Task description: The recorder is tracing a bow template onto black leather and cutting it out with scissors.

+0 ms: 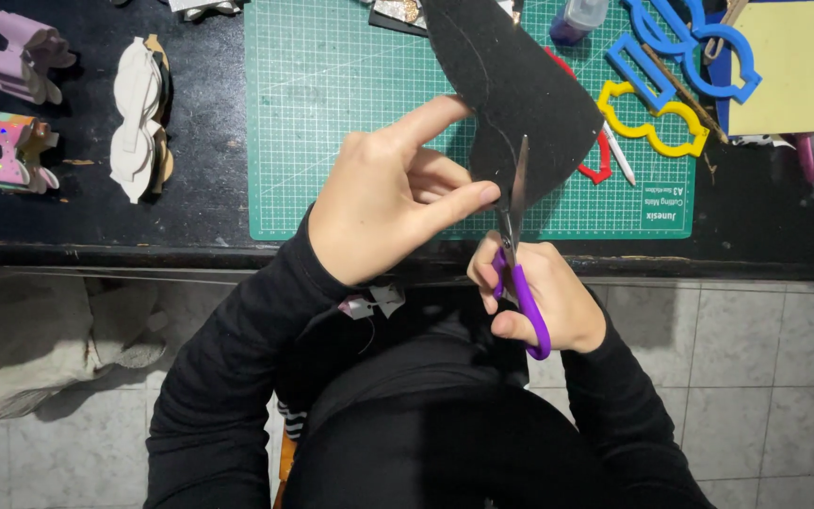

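Black felt sheet (520, 104) held above green cutting mat (332, 113): light, floppy, likely sags. Left hand (383, 203) pinches lower edge beside cut line. Right hand (544, 297) grips purple-handled scissors (517, 254), blades in sheet.

White printed label (663, 200) at green cutting mat (332, 113) lower right corner; no packages, screens

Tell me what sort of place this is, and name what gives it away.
Probably a home craft table. A green gridded cutting mat lies on a dark tabletop, blue and yellow plastic shape templates sit at the far right, and the right hand cuts a black felt-like sheet with purple-handled scissors.
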